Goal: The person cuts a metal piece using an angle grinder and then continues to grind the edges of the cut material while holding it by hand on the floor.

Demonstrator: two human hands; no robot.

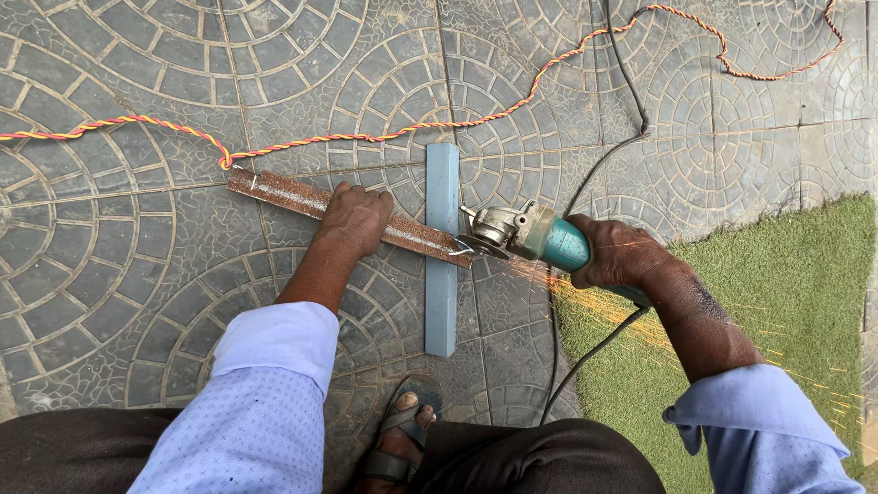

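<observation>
Head view: left hand (355,218) pressed flat on a rusty bar (293,196) lying across a grey bar (442,274) on the paving — right hand (615,253) closed around a teal grinder (521,232), sparks flying at the rusty bar's end.

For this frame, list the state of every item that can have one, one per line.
Left hand: pressed flat on the rusty metal bar.
Rusty metal bar: lying across the grey bar, its end at the disc.
Grey bar: flat on the paving.
Right hand: gripping the grinder.
Angle grinder: running, throwing sparks.
Twisted cable: slack on the paving.
</observation>
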